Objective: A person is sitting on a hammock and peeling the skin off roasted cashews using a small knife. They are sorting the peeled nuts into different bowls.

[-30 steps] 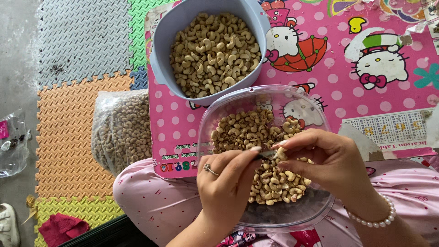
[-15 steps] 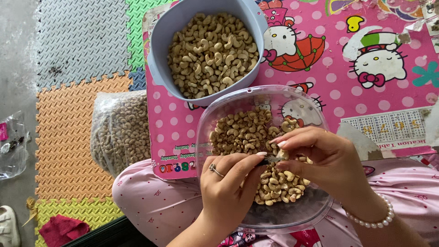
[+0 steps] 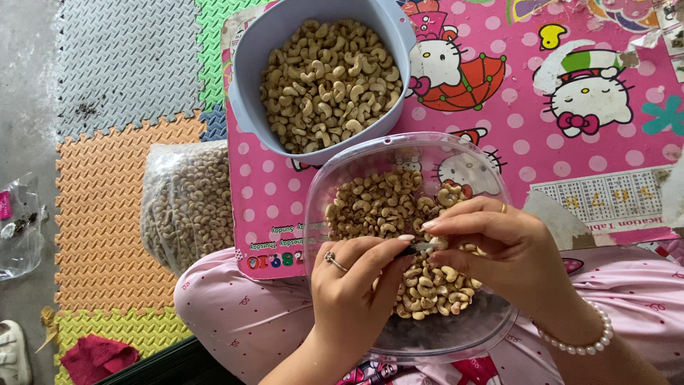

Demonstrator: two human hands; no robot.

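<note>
Both hands meet over the clear bowl (image 3: 342,178) of cashews on the lap: left hand (image 3: 353,285) grips a small blade (image 3: 417,249), right hand (image 3: 499,246) pinches a cashew (image 3: 436,244) against it. Blue bowl (image 3: 249,64) sits just beyond.

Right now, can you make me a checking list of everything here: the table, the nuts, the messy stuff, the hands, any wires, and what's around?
Surface: pink cartoon board over foam mats.
Job's things: clear bowl and blue bowl, both holding cashews; one nut pinched between the hands.
Clutter: bag of cashews, red cloth, plastic bag.
Hands: left hand with ring, right hand with pearl bracelet, fingertips meeting over the clear bowl.
Cables: nothing seen.
Surroundings: grey floor.
</note>
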